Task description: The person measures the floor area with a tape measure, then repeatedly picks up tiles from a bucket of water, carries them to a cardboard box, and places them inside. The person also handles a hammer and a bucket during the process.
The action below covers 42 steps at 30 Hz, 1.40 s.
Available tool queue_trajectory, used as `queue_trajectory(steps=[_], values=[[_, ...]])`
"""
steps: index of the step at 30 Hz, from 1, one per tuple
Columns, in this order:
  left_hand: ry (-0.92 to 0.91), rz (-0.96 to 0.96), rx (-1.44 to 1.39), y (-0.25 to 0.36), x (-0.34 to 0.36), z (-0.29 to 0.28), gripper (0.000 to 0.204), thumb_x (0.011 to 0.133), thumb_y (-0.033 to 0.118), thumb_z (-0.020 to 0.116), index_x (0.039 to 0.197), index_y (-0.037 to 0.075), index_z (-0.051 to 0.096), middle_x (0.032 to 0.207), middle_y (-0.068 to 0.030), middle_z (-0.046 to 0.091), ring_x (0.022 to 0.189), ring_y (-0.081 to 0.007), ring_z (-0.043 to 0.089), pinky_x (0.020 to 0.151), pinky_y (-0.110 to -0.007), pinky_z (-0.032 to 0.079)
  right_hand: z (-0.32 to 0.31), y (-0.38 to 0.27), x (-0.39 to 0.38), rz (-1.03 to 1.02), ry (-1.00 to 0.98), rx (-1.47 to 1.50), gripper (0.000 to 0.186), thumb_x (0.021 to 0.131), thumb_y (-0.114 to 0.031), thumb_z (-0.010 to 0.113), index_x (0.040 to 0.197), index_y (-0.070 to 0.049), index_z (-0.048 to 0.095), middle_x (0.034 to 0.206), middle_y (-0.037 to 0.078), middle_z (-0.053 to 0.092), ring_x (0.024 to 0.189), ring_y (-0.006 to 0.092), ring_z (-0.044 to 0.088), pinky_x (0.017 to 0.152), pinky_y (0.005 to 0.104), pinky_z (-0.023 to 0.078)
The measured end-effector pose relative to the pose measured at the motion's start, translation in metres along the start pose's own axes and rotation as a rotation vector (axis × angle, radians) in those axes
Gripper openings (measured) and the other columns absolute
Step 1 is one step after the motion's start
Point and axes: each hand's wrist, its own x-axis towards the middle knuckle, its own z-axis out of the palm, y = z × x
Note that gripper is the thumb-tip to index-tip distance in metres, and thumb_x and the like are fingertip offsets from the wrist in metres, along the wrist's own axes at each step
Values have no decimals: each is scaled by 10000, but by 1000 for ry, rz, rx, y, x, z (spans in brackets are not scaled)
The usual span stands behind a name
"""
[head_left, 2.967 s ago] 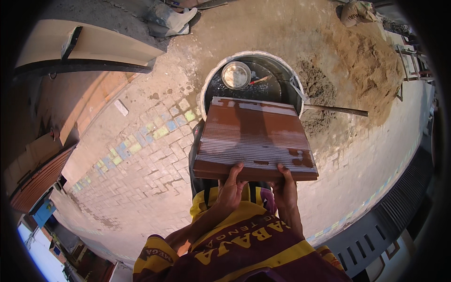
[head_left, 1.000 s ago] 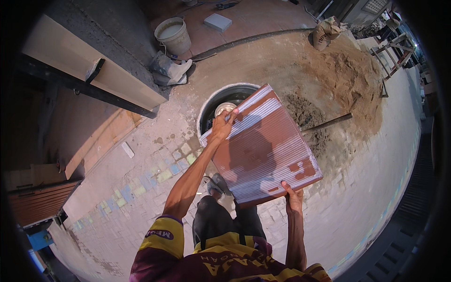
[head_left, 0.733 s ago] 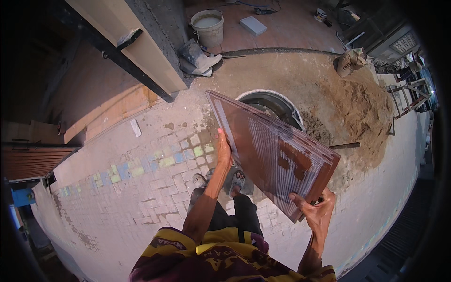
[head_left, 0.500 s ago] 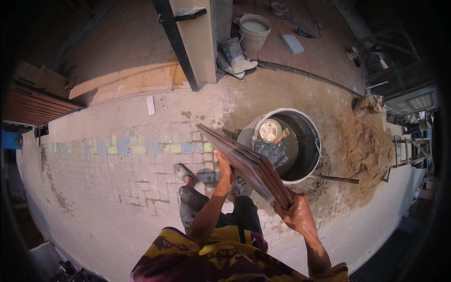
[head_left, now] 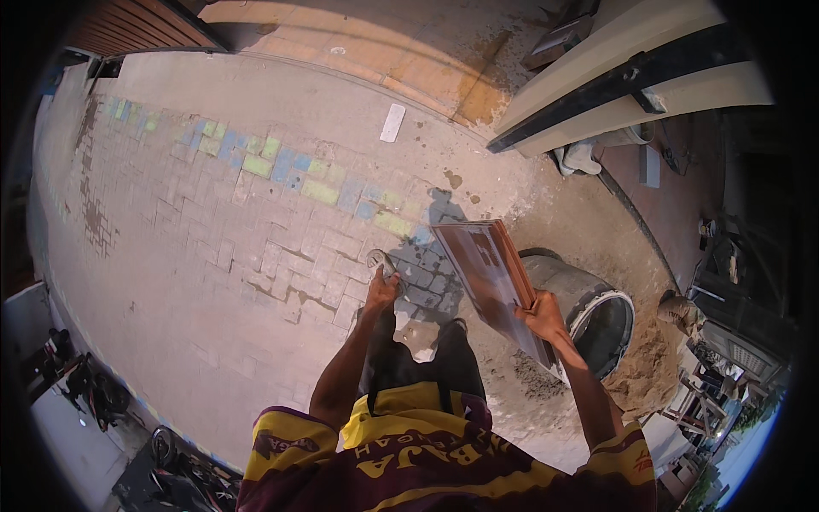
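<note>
My right hand grips a stack of thin brown tiles by its right edge. The stack is tilted, with its wet, shiny broad face turned toward my left. Its far end reaches over the paving in front of my legs. My left hand is off the tiles, fingers apart with nothing in them, above my sandalled foot. Just right of the stack stands a large round grey tub, partly hidden behind the tiles and my right hand.
A sand heap lies beyond the tub, with a paper sack at its edge. A post with a black edge rises at the far right. One pale flat piece lies on the paving. Motorcycles stand at the left.
My left hand has let go of the tiles and moved away to the left. My right hand still holds the stack, now more upright. The view has swung left, away from the tub.
</note>
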Motion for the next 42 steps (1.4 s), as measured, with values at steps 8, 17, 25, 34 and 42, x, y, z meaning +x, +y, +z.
queue_trajectory(steps=[8,17,25,34,42], values=[[303,-440,326,-55,-16,-346,699,918,261,707,1430,-127,431,1353,-366,568,1277,-506,543,1100,-511,420,36,15,123,210,-5,-186,405,707,-165,861,1067,-15,751,917,215,751,923,350,747,876,434,575],[243,-833,232,45,11,-414,626,894,379,723,1380,22,552,1305,-303,629,1214,-429,611,1044,-488,475,-11,-12,240,273,130,-170,436,661,-176,873,1064,-55,760,956,222,751,963,357,742,886,457,572],[-312,-1067,298,178,89,-468,390,969,403,679,1060,24,704,1158,-249,699,1075,-338,677,850,-468,560,-107,-113,349,375,246,-29,459,662,-196,844,1065,-18,717,988,222,731,953,395,715,834,483,567],[-134,-551,460,318,409,-736,295,899,188,739,1153,42,704,1040,-102,746,931,-176,699,839,-347,558,-174,-211,466,437,408,53,296,723,-283,833,838,-25,744,783,181,735,771,346,741,709,454,573],[157,140,230,604,830,-851,402,1011,268,635,1293,-16,596,1266,-221,678,1173,-329,662,989,-423,520,-245,-271,564,458,808,775,258,668,-129,890,842,-12,740,751,49,739,673,152,676,639,330,551]])
